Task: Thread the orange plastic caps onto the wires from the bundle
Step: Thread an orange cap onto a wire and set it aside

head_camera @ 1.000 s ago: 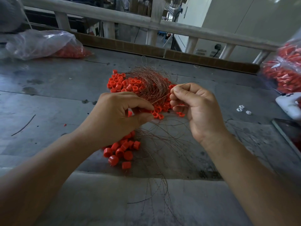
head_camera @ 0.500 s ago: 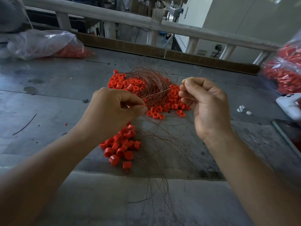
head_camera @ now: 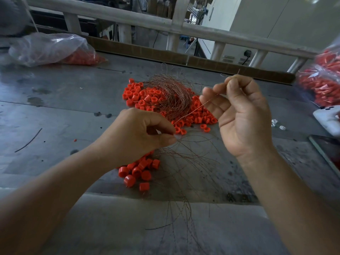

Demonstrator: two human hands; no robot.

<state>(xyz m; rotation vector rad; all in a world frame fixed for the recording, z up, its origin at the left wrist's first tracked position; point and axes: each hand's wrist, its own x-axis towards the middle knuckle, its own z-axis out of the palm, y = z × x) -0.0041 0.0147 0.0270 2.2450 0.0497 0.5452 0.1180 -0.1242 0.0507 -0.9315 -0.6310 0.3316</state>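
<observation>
Item: one wire (head_camera: 198, 108), pinched taut between left hand (head_camera: 139, 133) and right hand (head_camera: 239, 115); liable to snag on the bundle (head_camera: 171, 100) or slip.

dim daylight from behind | soft shadows | edges bowed, blurred

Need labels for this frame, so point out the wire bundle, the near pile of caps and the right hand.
wire bundle (head_camera: 174, 102): head view, dense curl of strands.
near pile of caps (head_camera: 139, 172): head view, a middle cap.
right hand (head_camera: 242, 122): head view, the palm.
</observation>
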